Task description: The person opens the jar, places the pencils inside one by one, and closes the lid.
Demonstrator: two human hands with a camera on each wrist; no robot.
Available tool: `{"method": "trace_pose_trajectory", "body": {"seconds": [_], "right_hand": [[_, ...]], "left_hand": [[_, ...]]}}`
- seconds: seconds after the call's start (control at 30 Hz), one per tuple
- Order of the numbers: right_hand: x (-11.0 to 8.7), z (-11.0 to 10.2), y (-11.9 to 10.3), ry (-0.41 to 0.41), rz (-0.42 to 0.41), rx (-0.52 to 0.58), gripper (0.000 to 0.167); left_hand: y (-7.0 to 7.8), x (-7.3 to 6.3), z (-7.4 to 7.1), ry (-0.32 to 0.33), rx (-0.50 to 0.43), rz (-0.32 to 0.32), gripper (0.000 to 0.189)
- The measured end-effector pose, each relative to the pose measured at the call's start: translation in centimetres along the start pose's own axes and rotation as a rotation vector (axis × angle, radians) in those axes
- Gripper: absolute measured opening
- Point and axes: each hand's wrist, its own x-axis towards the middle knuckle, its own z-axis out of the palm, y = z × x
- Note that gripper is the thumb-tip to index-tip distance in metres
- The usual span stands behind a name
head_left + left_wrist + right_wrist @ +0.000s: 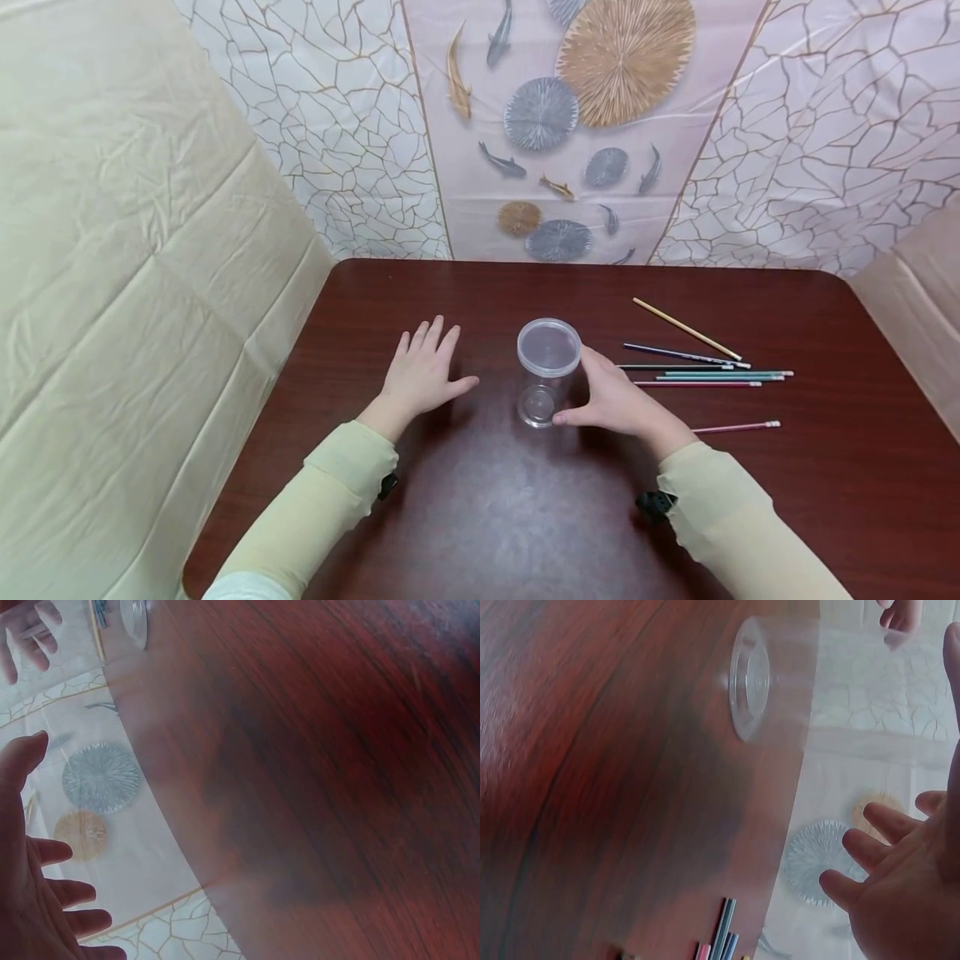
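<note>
A clear plastic jar (pixel 539 387) with a round lid (pixel 549 347) stands upright on the table. Beside its right side is my right hand (pixel 611 396), thumb toward the front and fingers partly behind the jar. In the right wrist view that hand (pixel 907 862) has its fingers spread, with a gap between them and the jar (pixel 780 682). Left of the jar, my left hand (pixel 420 371) is held palm down over the table, fingers apart, holding nothing. The left wrist view shows the same hand (pixel 37 877) with loosely extended fingers.
To the right lie several pencils: a yellow one (pixel 686 328), a dark blue one (pixel 682 355), teal ones (pixel 720 376) and a pink one (pixel 738 427) nearer me. The brown table (pixel 480 517) meets a patterned cloth (pixel 480 225) at the back and a beige cloth (pixel 150 333) at left.
</note>
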Motion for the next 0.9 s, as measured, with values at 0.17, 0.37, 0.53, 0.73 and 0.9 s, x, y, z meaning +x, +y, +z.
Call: {"method": "trace_pose_trajectory", "body": {"seconds": [0.17, 0.37, 0.53, 0.73, 0.9], "right_hand": [[0.4, 0.7, -0.4, 0.032, -0.004, 0.133, 0.105], [0.4, 1.6, -0.7, 0.077, 0.041, 0.13, 0.104], [0.2, 1.8, -0.9, 0.086, 0.075, 0.124, 0.098], [0.1, 2.0, -0.9, 0.092, 0.062, 0.125, 0.097], [0.1, 2.0, -0.9, 0.093, 0.063, 0.124, 0.095]], "left_hand": [[0.1, -0.1, 0.0, 0.002, 0.004, 0.0, 0.086], [0.4, -0.1, 0.1, 0.01, 0.01, 0.008, 0.087], [0.9, -0.1, 0.0, 0.032, -0.001, 0.027, 0.087], [1.7, 0.0, -0.3, 0.041, 0.003, 0.059, 0.089], [2.3, 0.0, -0.7, 0.049, 0.01, 0.065, 0.09]]}}
